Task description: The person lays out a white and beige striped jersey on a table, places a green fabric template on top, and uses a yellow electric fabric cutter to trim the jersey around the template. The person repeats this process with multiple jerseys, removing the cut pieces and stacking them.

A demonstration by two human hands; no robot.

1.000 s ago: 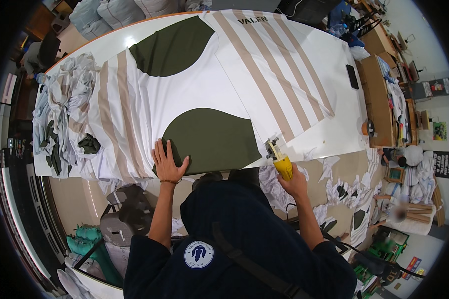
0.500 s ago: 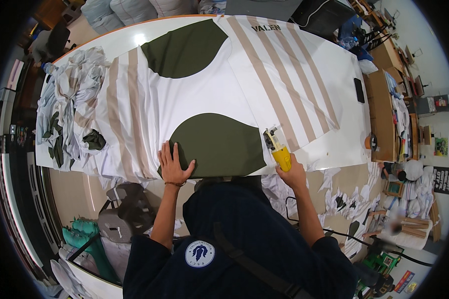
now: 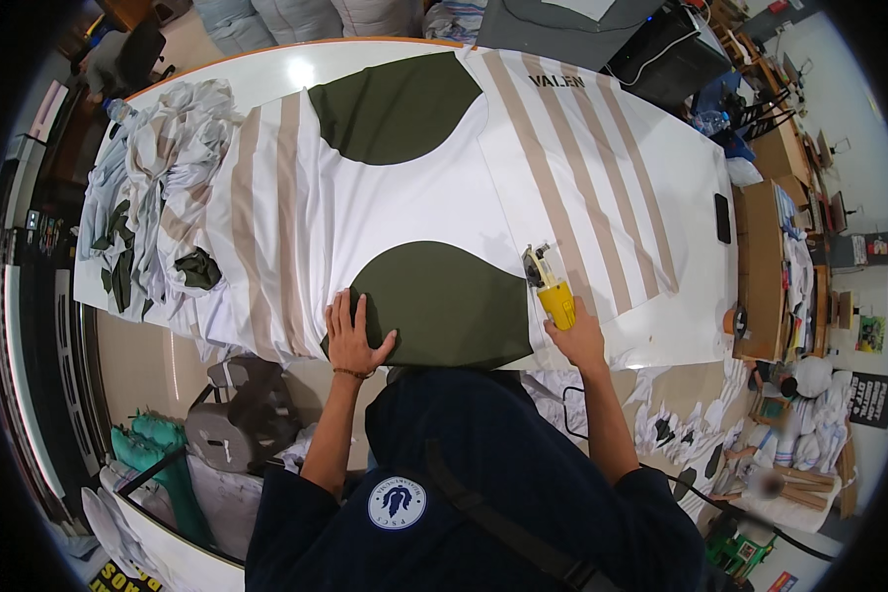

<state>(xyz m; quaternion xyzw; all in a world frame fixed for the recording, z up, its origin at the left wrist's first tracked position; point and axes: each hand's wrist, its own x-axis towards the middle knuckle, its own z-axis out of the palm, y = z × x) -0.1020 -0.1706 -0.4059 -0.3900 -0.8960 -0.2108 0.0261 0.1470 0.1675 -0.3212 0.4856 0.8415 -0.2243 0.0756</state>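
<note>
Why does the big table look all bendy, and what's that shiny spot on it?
Head view: the fisheye lens curves the table edges toward the dark round rim; the bright spot is lamp glare on the bare white top; the cloth and yellow cutter look sharp.

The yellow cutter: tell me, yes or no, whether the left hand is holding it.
No. The right hand grips the yellow cutter, while the left hand lies flat on the printed fabric.
</note>
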